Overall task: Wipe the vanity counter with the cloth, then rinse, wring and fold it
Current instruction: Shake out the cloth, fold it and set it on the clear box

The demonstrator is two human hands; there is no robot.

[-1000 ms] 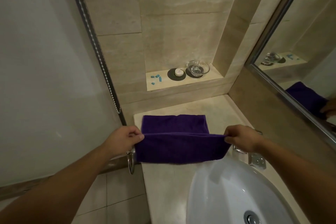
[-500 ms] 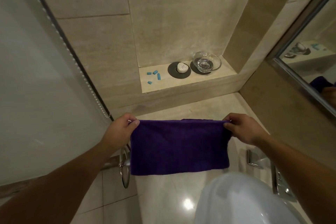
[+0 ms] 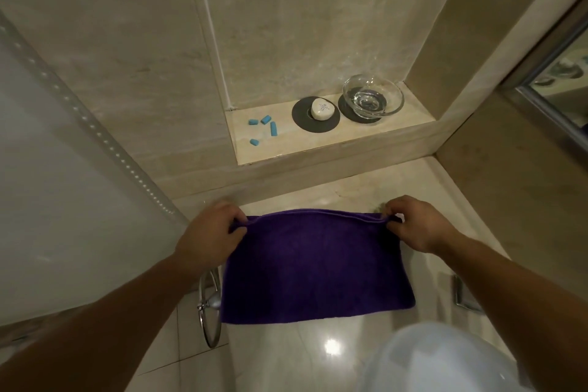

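The cloth [image 3: 315, 267] now lies doubled on the counter [image 3: 350, 191], no longer hanging. Left hand [image 3: 210, 232] and right hand [image 3: 416, 223] still pinch its far corners.

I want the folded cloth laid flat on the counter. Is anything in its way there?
Nothing visible. The left hand and right hand pinch the cloth by its top corners; the counter beyond it shows no object. Soap and bowl sit up on the ledge, apart. Under the cloth is hidden.

Dim, warm light; a bright glare spot on the glossy counter [image 3: 332, 346] (lamp itself unseen); wide-angle bending at the edges; the white basin [image 3: 445, 360] blurred.
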